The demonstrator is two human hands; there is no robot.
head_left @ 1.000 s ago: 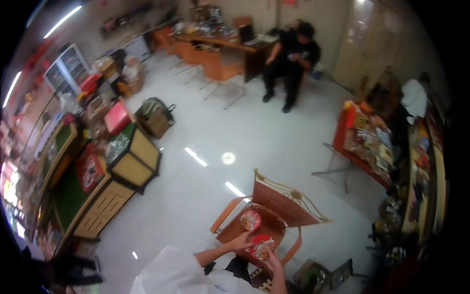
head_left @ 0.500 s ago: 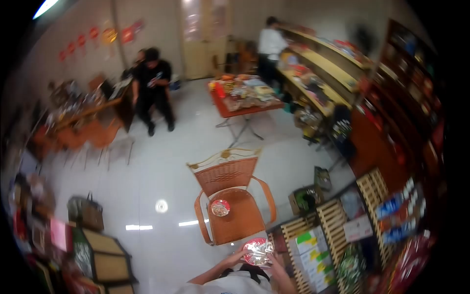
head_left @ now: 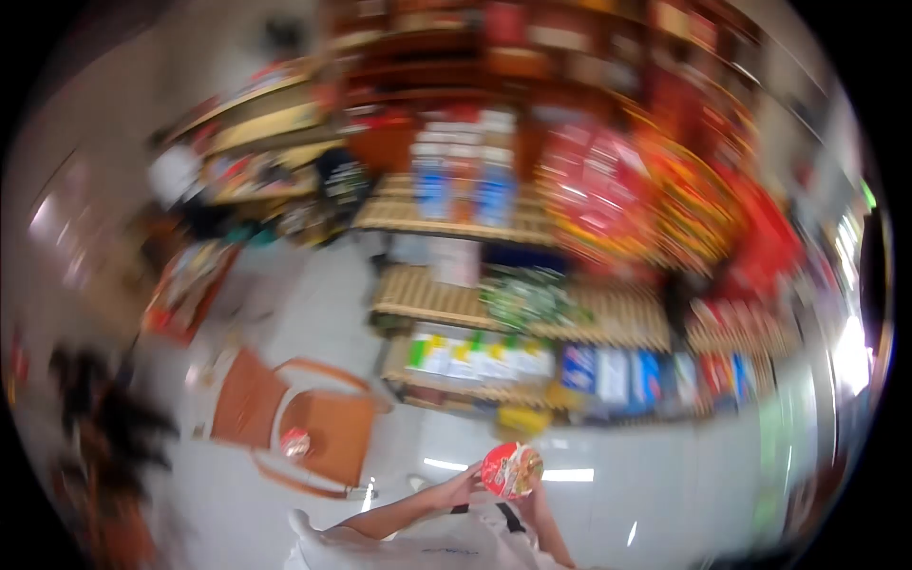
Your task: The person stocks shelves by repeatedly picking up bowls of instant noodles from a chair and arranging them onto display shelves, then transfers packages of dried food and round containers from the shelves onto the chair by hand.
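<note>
Head view: red tub (head_left: 512, 469) in 2 hands (head_left: 464, 485), lettering (head_left: 519, 467) illegible.

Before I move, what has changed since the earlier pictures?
The view has swung right: the orange chair, ahead a moment ago, is now to the left, and the slatted shelves are ahead. Nothing was visibly taken up or let go. The right hand and left hand still hold the red tub; the second tub stays on the chair's seat.

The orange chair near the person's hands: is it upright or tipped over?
Upright. The seat of the orange chair faces up, and a small red-and-white container rests on it.
</note>
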